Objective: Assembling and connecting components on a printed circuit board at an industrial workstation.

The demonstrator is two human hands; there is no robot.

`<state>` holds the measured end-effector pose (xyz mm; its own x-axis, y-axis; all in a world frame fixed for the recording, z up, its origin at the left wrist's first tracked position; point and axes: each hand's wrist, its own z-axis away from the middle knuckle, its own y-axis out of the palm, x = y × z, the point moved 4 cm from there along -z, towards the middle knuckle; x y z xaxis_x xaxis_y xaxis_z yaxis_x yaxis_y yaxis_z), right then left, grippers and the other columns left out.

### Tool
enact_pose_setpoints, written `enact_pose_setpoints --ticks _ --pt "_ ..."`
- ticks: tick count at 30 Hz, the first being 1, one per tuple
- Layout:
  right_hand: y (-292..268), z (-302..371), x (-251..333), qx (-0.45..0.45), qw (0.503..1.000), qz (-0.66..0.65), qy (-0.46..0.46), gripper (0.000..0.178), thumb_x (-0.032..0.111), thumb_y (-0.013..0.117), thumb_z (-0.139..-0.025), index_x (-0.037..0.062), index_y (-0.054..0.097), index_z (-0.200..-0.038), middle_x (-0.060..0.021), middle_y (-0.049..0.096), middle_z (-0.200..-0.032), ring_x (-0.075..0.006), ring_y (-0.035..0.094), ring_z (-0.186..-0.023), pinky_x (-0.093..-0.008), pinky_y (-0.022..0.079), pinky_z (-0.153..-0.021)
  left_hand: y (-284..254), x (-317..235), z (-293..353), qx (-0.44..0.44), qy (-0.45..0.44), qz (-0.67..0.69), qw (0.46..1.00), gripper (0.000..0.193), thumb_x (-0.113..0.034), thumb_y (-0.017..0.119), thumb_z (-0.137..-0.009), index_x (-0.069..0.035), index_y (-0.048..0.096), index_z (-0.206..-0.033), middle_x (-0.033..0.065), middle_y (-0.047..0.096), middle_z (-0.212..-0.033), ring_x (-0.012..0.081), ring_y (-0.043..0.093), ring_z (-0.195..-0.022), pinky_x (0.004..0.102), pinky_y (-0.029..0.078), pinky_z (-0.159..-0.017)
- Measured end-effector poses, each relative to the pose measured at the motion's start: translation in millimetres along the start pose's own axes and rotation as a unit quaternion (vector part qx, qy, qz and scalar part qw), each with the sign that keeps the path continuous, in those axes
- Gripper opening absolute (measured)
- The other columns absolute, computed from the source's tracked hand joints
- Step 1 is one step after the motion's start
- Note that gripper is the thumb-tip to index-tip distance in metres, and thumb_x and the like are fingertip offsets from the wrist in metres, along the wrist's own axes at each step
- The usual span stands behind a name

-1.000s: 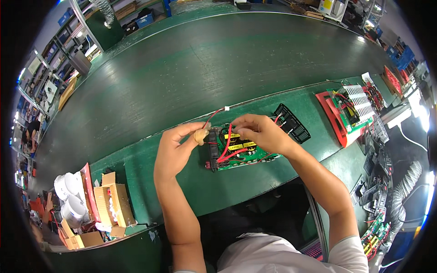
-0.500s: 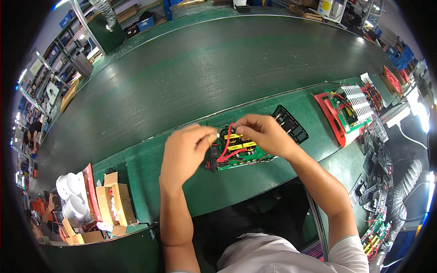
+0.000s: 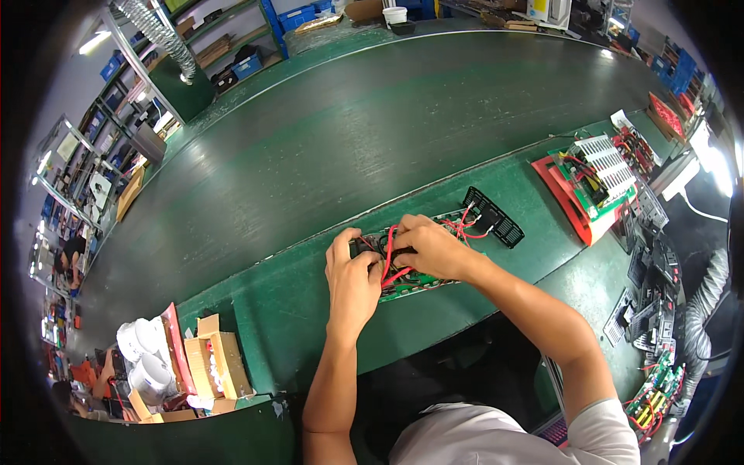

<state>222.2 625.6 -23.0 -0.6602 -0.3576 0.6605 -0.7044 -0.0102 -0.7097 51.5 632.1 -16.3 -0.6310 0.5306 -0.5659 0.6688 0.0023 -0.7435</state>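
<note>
A green circuit board (image 3: 422, 282) with thick red wires (image 3: 389, 252) lies on the green bench in front of me. My left hand (image 3: 353, 283) is closed round the black end panel (image 3: 359, 246) at the board's left end, its thumb bent toward the wires. Over the middle of the board, my right hand (image 3: 431, 248) has its fingers bent down and pinched together beside the red wires; what they hold is hidden. Red leads run from the board's right end to a black vented panel (image 3: 504, 225), tilted on the bench.
A long dark conveyor belt (image 3: 310, 155) runs beyond the bench. Front left are a cardboard box (image 3: 221, 360) and white tubs (image 3: 151, 376). At right, another board with silver heatsinks (image 3: 604, 167) rests by a red tray (image 3: 562, 203), near black panels (image 3: 655, 322) and a flexible duct (image 3: 701, 310).
My left hand has come down and right from above the board's left end onto the black end panel. My right hand has lowered among the wires. The whole view has shifted slightly.
</note>
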Motion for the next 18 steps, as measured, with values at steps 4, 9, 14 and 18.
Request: enact_pose_setpoints --ticks 4,9,14,18 --pt "4.1 -8.5 -5.5 0.032 0.999 -0.028 0.005 0.021 0.013 0.077 -0.076 0.0064 0.076 -0.096 -0.0145 0.061 -0.098 -0.0363 0.058 -0.104 -0.0452 0.048 -0.091 1.6 4.4 0.9 -0.015 -0.026 0.040 0.999 0.011 -0.005 0.074 -0.080 -0.001 0.076 -0.090 0.0132 0.050 -0.136 0.0360 0.049 -0.122 0.0459 0.041 -0.104" --pt "8.4 -7.1 -6.5 0.027 0.999 -0.016 0.022 0.016 0.013 0.078 -0.075 0.0079 0.076 -0.090 -0.0132 0.060 -0.097 -0.0344 0.058 -0.103 -0.0437 0.048 -0.091 3.0 3.9 -1.3 -0.001 -0.038 0.057 0.998 0.011 -0.003 0.074 -0.080 -0.001 0.077 -0.091 0.0138 0.046 -0.139 0.0360 0.048 -0.121 0.0435 0.041 -0.105" --pt "11.1 -8.0 -6.5 0.012 0.999 -0.015 0.030 0.012 0.015 0.077 -0.077 0.0088 0.076 -0.087 -0.0134 0.060 -0.096 -0.0341 0.058 -0.099 -0.0439 0.048 -0.088 2.7 6.6 -0.2 -0.004 -0.047 0.061 0.997 0.012 -0.003 0.074 -0.079 -0.001 0.076 -0.091 0.0131 0.049 -0.137 0.0346 0.050 -0.121 0.0427 0.043 -0.103" --pt "10.9 -5.6 -4.9 -0.002 1.000 -0.004 0.015 0.009 0.011 0.073 -0.080 0.0034 0.072 -0.083 -0.0143 0.060 -0.097 -0.0329 0.058 -0.099 -0.0419 0.048 -0.085 -1.4 3.4 -0.5 -0.023 -0.037 0.046 0.998 0.016 -0.002 0.075 -0.077 -0.002 0.075 -0.093 0.0126 0.053 -0.133 0.0334 0.054 -0.119 0.0430 0.046 -0.101"
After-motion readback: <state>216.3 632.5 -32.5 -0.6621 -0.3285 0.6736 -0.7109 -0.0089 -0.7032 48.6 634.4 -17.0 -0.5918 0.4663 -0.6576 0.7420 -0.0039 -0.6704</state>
